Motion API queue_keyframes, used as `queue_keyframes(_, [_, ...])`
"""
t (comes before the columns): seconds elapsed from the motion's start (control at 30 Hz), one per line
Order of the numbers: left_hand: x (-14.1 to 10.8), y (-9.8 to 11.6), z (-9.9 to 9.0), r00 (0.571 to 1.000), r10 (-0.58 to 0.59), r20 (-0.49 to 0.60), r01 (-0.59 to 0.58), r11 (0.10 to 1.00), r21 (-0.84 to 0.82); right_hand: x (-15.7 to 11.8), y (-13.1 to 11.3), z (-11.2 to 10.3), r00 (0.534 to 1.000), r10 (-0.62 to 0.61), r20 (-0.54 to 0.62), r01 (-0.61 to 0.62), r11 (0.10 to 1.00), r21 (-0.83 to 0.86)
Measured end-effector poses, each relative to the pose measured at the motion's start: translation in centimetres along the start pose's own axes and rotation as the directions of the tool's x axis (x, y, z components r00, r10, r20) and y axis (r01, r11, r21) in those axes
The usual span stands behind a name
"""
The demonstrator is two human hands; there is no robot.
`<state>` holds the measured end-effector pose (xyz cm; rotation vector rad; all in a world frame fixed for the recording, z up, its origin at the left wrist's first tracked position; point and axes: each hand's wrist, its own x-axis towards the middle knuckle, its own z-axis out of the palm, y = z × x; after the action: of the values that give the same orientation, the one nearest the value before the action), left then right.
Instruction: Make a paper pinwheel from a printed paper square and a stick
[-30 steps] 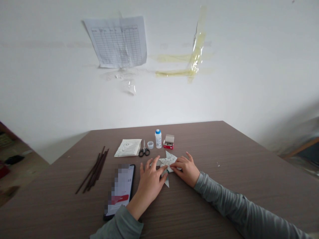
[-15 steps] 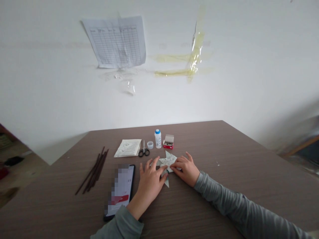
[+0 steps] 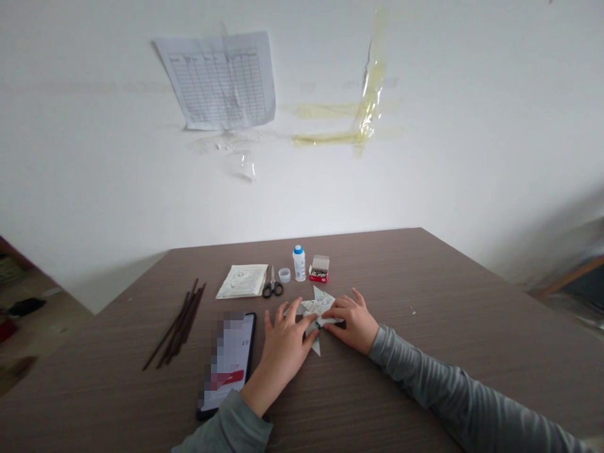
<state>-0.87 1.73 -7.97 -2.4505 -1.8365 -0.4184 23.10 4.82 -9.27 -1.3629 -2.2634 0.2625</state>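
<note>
A piece of folded printed paper (image 3: 323, 303) with pointed corners lies on the table between my hands. My left hand (image 3: 285, 343) holds its near left part with thumb and index finger, the other fingers spread. My right hand (image 3: 353, 322) pinches a raised flap on the right, fingertips close to the paper's middle. My fingers hide parts of the paper. Just beyond it stand a white bottle with a blue cap (image 3: 299, 264) and a small open red box (image 3: 319, 272) of little metal pieces.
Scissors (image 3: 272, 286), a small clear cup (image 3: 284, 275) and a flat stack of paper (image 3: 243, 281) lie at the back. Several thin brown sticks (image 3: 182, 324) are on the left, and a phone (image 3: 236, 358) lies beside my left forearm. A white wall (image 3: 302, 201) rises behind the table.
My right fingers have shifted slightly, and the flap under them now stands out more toward the right. My left hand stays almost in place.
</note>
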Motion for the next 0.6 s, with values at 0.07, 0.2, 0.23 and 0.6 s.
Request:
queue_keyframes(0.07, [0.03, -0.07, 0.24, 1.0, -0.002, -0.015, 0.002, 1.0, -0.015, 0.03, -0.36, -0.32, 1.0, 0.021, 0.02, -0.021, 1.0, -0.001])
queue_keyframes(0.2, [0.15, -0.09, 0.44, 0.999, -0.016, -0.038, 0.014, 0.999, -0.045, 0.04, -0.61, -0.52, 0.999, 0.029, 0.041, -0.028, 0.999, -0.016])
queue_keyframes(0.23, [0.17, -0.04, 0.36, 0.999, -0.022, -0.037, 0.02, 0.999, -0.05, 0.02, -0.56, -0.46, 0.999, 0.025, 0.04, -0.024, 1.0, -0.019])
queue_keyframes(0.6, [0.02, 0.34, 0.03, 0.999, -0.043, -0.005, 0.043, 0.999, -0.024, 0.02, -0.78, -0.61, 0.998, 0.037, 0.055, -0.036, 0.999, -0.013])
